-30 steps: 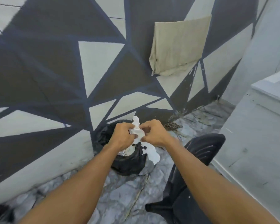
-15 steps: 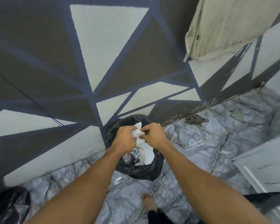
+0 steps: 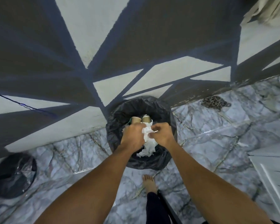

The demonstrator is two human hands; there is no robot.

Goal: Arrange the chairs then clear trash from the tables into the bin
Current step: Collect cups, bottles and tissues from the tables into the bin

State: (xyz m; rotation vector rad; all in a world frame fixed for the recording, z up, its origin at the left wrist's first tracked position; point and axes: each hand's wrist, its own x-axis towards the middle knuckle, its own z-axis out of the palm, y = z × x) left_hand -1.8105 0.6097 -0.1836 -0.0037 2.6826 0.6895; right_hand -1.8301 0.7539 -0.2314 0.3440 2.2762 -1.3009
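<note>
Left grip [image 3: 132, 135] and right grip [image 3: 162, 135]: both clenched on one crumpled white tissue [image 3: 148, 140], left curled round its upper part, right pinching its edge. The tissue hangs between them over the mouth of the black-lined bin [image 3: 118, 117], its loose tail trailing toward the near rim. Two paper cups [image 3: 141, 119] already lie inside.

Risk, as judged: the tail sits close to the near rim. Let go here, the light paper could snag on the slack liner or drift out onto the marble floor [image 3: 217, 143] beside the bare foot [image 3: 149, 181]. Balling it tighter or reaching farther in would help.

Room: the bin backs against the painted wall [image 3: 103, 38], so nothing beyond. Floor open either side. Chain [image 3: 215, 102] by the wall, well apart; a second black bag [image 3: 14, 175] far left; white panel [image 3: 273, 167] at right edge.
</note>
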